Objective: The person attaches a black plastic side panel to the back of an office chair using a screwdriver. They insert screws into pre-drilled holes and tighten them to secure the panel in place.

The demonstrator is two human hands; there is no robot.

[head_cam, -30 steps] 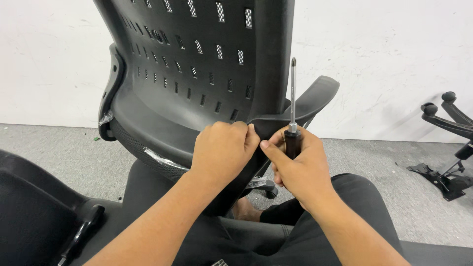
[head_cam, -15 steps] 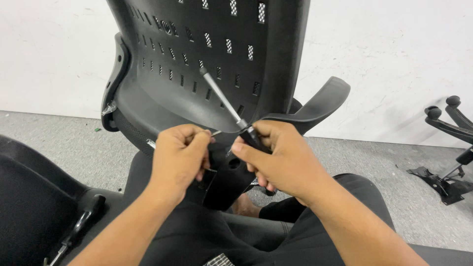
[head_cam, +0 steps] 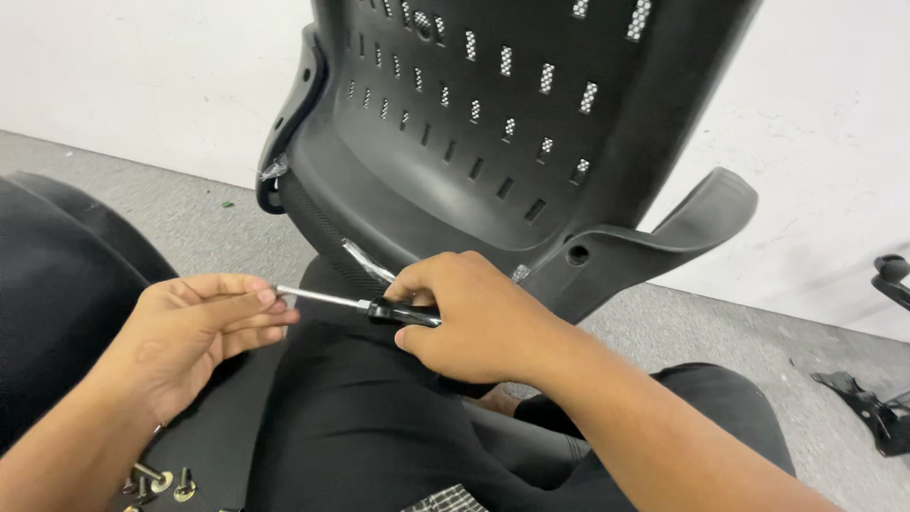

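Observation:
My right hand grips the black handle of a screwdriver, whose silver shaft lies level and points left. My left hand meets the tip of the shaft, its fingertips pinched around the end; whether a screw sits there I cannot tell. Both hands hover over my lap in black trousers. Right behind them stands a black plastic chair back with rows of small slots and a curved armrest sticking out to the right.
Several loose bolts lie at the bottom left. A black seat cushion fills the left side. Black chair base parts rest on the grey carpet at the right. A white wall runs behind.
The screwdriver has swung down from upright to level, pointing left. My left hand has left the chair back and now pinches the shaft's tip. The view has dropped lower and closer.

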